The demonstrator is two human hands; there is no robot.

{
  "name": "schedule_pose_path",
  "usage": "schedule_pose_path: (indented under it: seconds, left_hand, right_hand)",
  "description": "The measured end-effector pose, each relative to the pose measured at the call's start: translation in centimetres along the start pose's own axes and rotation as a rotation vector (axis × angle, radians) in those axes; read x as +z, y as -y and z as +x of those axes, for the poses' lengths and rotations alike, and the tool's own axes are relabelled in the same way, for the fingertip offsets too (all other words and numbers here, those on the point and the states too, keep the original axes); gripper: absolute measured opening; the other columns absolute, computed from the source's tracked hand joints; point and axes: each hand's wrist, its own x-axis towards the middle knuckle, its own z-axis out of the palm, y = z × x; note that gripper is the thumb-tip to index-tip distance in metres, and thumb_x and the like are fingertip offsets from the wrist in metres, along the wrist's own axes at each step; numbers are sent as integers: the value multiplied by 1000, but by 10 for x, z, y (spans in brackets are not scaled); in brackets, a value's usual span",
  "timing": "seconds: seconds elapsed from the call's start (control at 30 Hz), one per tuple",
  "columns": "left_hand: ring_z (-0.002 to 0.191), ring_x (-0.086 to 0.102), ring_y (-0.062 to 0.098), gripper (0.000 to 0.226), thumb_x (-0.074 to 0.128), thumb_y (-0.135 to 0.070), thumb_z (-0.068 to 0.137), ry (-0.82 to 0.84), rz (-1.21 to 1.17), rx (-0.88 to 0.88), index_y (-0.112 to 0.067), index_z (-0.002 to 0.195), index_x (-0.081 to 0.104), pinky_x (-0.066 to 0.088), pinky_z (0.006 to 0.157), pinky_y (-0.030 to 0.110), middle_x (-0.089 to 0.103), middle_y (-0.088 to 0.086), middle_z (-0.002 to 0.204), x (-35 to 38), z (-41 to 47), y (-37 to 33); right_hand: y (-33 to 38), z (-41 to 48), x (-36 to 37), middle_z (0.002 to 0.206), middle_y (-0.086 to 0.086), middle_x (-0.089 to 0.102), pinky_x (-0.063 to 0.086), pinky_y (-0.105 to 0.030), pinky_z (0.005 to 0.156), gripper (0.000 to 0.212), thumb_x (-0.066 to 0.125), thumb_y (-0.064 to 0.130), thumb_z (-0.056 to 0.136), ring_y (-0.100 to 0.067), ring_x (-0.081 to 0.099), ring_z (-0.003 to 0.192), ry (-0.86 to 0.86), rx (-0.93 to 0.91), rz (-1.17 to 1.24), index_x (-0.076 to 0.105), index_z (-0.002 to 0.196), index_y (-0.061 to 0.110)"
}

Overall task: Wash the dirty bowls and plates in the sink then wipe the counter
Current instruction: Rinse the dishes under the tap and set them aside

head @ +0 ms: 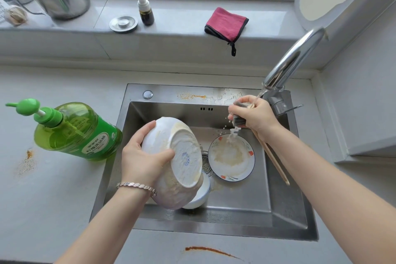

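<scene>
Bowl [184,156] clasped, left hand [141,156], cloth [237,119], right hand [257,115]

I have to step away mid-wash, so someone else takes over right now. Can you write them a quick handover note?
Left hand holds the smeared white bowl over the sink. Right hand squeezes a grey cloth and grips chopsticks under the running tap. Done: nothing clearly rinsed. Left: this bowl, second bowl, dirty plate, then counter stains.

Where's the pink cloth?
In the head view, the pink cloth lies folded on the window ledge, right of the spray bottle and left of the faucet.
</scene>
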Motion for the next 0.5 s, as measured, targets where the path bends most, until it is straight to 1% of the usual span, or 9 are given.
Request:
schedule_pose_path:
  seconds: [0.03, 0.1, 0.2, 0.23, 0.3, 0.37, 0.4, 0.43, 0.5]
  left_hand:
    - [90, 56, 11, 62, 71, 7, 63, 0, 1, -2, -33, 110, 59, 39, 65, 8, 59, -8, 107, 0, 0, 0]
    - [91, 57, 12, 63, 71, 7, 63, 2, -3, -4, -33, 109, 59, 40, 65, 9, 60, -7, 108, 0, 1, 1]
    - [89, 57, 12, 63, 71, 7, 63, 9, -1, -5, -34, 108, 58, 40, 64, 10, 60, -6, 108, 1, 1, 2]
    - [89, 57, 12, 62, 71, 8, 63, 10, -1, -6, -33, 108, 58, 40, 64, 10, 60, -6, 108, 1, 0, 2]
    - [89, 57, 12, 62, 70, 8, 63, 13, -3, -7, -33, 109, 58, 41, 65, 10, 60, -6, 108, 2, 0, 2]
    - [90, 57, 12, 62, 71, 8, 64, 14, 3, -8, -33, 109, 59, 41, 67, 13, 60, -6, 108, 1, -1, 1]
    - [91, 56, 13, 62, 71, 8, 64, 15, 5, -8, -32, 109, 59, 41, 68, 14, 59, -5, 109, 2, -1, 1]
    - [90, 56, 13, 62, 71, 8, 64, 16, 4, -9, -32, 109, 59, 41, 69, 14, 59, -5, 109, 2, -1, 1]
    - [91, 56, 12, 62, 71, 8, 64, 15, 1, -11, -32, 110, 59, 41, 69, 15, 59, -6, 109, 2, -1, 1]
  right_hand:
    - [-1, 0, -1, 70, -11, 62, 49, -23, 49, 13, 67, 2, 81, -21, 61, 64, 0, 2, -12, 59, 82, 12]
    - [-3, 0, -2, 70, -14, 60, 47, -22, 49, 10, 67, 3, 81, -24, 58, 65, -29, 0, -21, 61, 76, 9]
    - [-6, 3, -5, 69, -12, 59, 50, -30, 53, 19, 69, 15, 82, -35, 64, 68, -140, -28, -80, 59, 69, 5]
    - [-7, 4, -6, 69, -11, 61, 53, -36, 56, 25, 71, 23, 80, -39, 67, 72, -169, -16, -109, 61, 72, 2]
    - [-5, 0, -6, 71, -13, 62, 55, -45, 64, 51, 74, 42, 71, -41, 68, 79, -155, 31, -134, 63, 84, -6]
    - [-4, -3, -8, 76, -13, 60, 55, -45, 67, 74, 79, 51, 56, -36, 68, 76, -58, 78, -125, 60, 95, -10]
    - [-4, -5, -9, 77, -12, 60, 54, -38, 65, 74, 84, 43, 55, -28, 67, 71, 13, 89, -105, 58, 99, -10]
    - [-4, -7, -10, 79, -10, 62, 54, -31, 64, 64, 86, 31, 58, -20, 65, 68, 85, 100, -93, 58, 102, -7]
    - [-4, -11, -11, 84, -5, 62, 53, -24, 69, 54, 84, 8, 62, -12, 63, 70, 132, 112, -155, 52, 105, 9]
